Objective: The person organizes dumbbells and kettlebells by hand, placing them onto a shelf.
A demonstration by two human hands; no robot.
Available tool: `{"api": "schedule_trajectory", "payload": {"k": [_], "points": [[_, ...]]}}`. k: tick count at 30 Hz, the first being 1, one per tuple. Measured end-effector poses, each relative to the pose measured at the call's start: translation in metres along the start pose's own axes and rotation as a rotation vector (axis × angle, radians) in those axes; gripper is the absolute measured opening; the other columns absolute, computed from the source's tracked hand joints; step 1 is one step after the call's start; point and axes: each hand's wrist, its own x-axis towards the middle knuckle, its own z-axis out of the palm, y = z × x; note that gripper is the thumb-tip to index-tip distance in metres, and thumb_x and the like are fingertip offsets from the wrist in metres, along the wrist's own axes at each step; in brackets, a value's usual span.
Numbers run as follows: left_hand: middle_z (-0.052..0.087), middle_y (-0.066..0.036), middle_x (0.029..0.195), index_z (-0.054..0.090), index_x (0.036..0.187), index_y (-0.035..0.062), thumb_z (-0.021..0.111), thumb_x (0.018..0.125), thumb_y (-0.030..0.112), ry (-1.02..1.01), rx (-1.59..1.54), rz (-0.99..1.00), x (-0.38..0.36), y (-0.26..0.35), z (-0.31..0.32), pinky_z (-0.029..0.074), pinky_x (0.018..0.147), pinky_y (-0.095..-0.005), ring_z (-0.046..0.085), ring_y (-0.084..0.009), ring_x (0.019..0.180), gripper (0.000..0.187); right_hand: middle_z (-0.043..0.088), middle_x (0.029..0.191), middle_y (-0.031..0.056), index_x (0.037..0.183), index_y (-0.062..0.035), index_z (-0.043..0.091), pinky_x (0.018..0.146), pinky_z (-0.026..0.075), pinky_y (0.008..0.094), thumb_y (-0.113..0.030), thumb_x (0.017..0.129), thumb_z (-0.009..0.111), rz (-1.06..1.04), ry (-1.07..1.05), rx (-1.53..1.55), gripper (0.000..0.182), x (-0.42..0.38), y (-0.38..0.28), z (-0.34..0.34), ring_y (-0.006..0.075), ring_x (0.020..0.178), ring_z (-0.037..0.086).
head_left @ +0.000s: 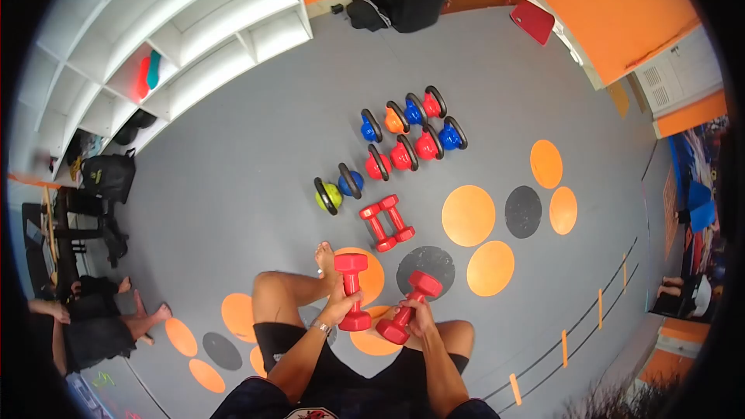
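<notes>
My left hand [339,304] is closed around the handle of a red dumbbell [351,263], which stands nearly lengthwise in front of me. In my right hand [420,316] is another red dumbbell [424,283], tilted with its far end to the right. Both dumbbells are held over my lap, apart from each other. Just ahead on the grey floor lie two more red dumbbells, a left one [377,226] and a right one [400,217], side by side. Beyond them are several kettlebells, among them a green one [327,196] and a blue one [351,183].
White shelves [225,19] line the back left. A black bag [109,176] rests near them. Another person's bare legs [143,318] are at the left. Orange and black circles, such as an orange one [468,216], mark the floor. A red object [532,24] lies at the back right.
</notes>
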Motion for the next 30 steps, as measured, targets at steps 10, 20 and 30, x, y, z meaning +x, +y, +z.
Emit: {"api": "schedule_trajectory", "payload": {"k": [10,20,30], "points": [[0.057,-0.008,0.099,0.035,0.128,0.0064,0.057,0.098,0.019,-0.103,0.065,0.141,-0.234,0.222,0.031,0.056,0.070,-0.0335,0.065,-0.0162,0.079,0.039,0.057,0.081,0.0083,0.110,-0.0072,0.040,0.057,0.055,0.0357,-0.010,0.093,0.060,0.026,-0.390,-0.607,0.026,-0.227,-0.079,0.200,0.0200,0.062,0.062],[0.061,-0.007,0.092,0.037,0.124,0.0036,0.056,0.098,0.018,0.042,-0.137,0.386,-0.326,0.353,-0.034,0.055,0.069,-0.0306,0.063,-0.0141,0.078,0.035,0.056,0.085,0.0050,0.110,-0.0085,0.045,0.061,0.055,0.0338,-0.014,0.095,0.061,0.066,-0.728,-0.806,0.022,-0.288,-0.074,0.409,0.0164,0.069,0.062],[0.057,-0.010,0.100,0.030,0.125,0.0044,0.055,0.098,0.016,0.139,-0.068,0.584,-0.367,0.465,-0.099,0.057,0.066,-0.0323,0.065,-0.0164,0.073,0.039,0.053,0.102,0.0097,0.129,-0.0077,0.031,0.067,0.058,0.0380,-0.010,0.096,0.057,-0.043,-0.988,-0.980,0.042,-0.320,-0.075,0.561,0.0210,0.075,0.066]]}}
